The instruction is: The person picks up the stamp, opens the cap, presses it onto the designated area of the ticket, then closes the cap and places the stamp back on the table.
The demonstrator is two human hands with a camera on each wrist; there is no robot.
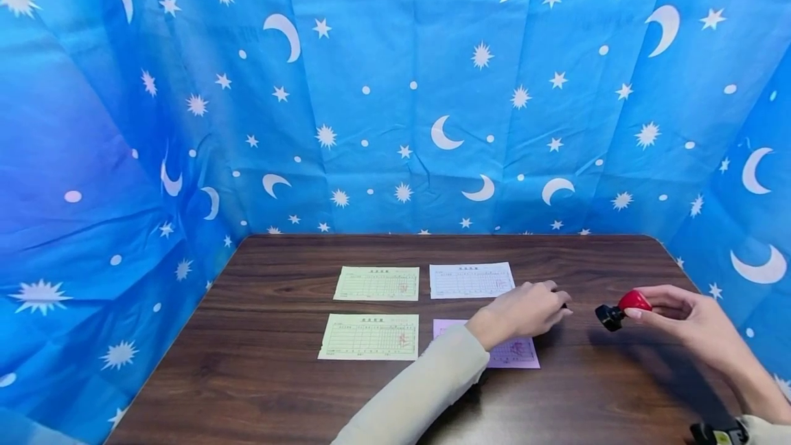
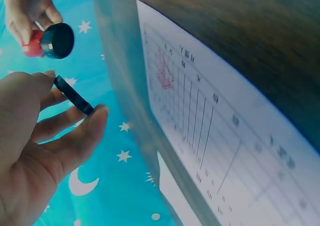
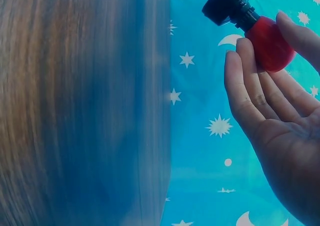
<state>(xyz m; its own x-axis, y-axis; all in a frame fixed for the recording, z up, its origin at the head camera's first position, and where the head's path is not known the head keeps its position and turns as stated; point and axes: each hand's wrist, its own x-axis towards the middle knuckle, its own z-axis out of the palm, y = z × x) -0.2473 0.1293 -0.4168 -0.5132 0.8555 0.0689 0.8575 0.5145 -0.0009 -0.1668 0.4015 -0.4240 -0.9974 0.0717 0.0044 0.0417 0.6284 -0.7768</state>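
A round stamp with a red bulb handle and black base is held by its handle in my right hand, above the right side of the table. In the right wrist view, the stamp is tilted, thumb on one side and fingers on the other. My left hand pinches a thin black cap between thumb and fingertips, seen edge-on in the left wrist view. The left arm crosses over a pink printed slip and partly hides it. Beside that hand lies a white slip.
Two pale green slips lie one behind the other on the left. Each slip bears a red mark near its right side. The dark wooden table ends at a blue curtain with moons and stars.
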